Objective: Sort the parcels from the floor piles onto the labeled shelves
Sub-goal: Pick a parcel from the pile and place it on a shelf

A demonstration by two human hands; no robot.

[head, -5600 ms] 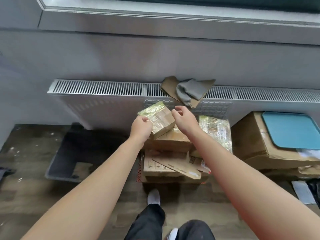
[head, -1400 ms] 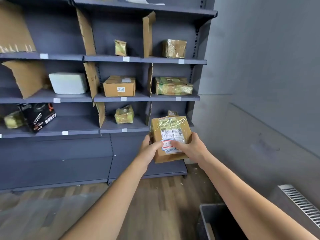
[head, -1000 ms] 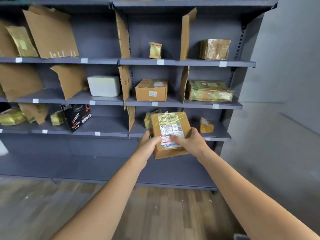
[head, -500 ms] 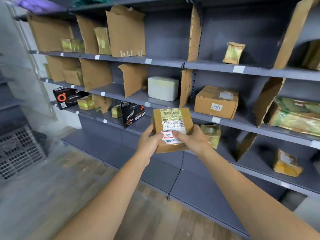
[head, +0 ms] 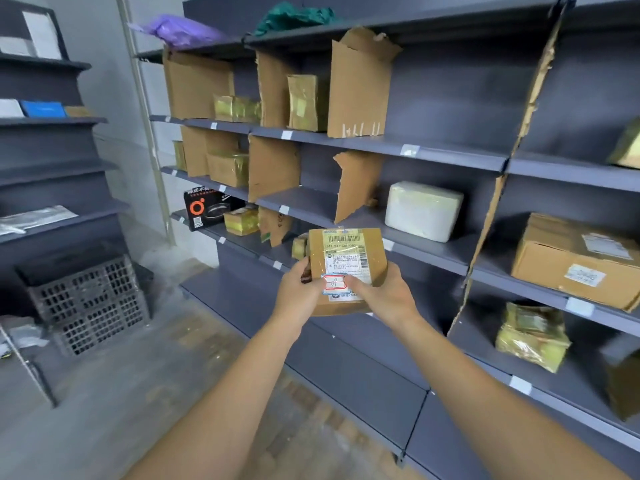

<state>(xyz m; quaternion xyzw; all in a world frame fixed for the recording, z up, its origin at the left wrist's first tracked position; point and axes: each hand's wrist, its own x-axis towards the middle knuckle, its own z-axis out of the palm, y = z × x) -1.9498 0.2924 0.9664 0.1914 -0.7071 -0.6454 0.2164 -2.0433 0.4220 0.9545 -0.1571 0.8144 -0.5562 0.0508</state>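
I hold a small brown cardboard parcel [head: 346, 258] upright at chest height, in front of the dark grey shelving unit [head: 446, 157]. It is wrapped in clear tape and carries a white shipping label and a red-framed sticker with a handwritten 9. My left hand [head: 299, 292] grips its lower left side. My right hand [head: 384, 299] grips its lower right side, thumb across the label. The shelves have white label tags on their front edges and cardboard dividers between the bays.
Bays hold a white foam box [head: 420, 211], a large cardboard box [head: 575, 261], a black box [head: 204, 209] and several yellow-taped parcels. A grey plastic crate [head: 88, 303] stands on the floor at left, below a second shelf unit [head: 48, 164].
Since the earliest frame I took the parcel off the floor pile and carried it to the shelves. Over the last second my view swung left along them; my grip on the parcel is unchanged.
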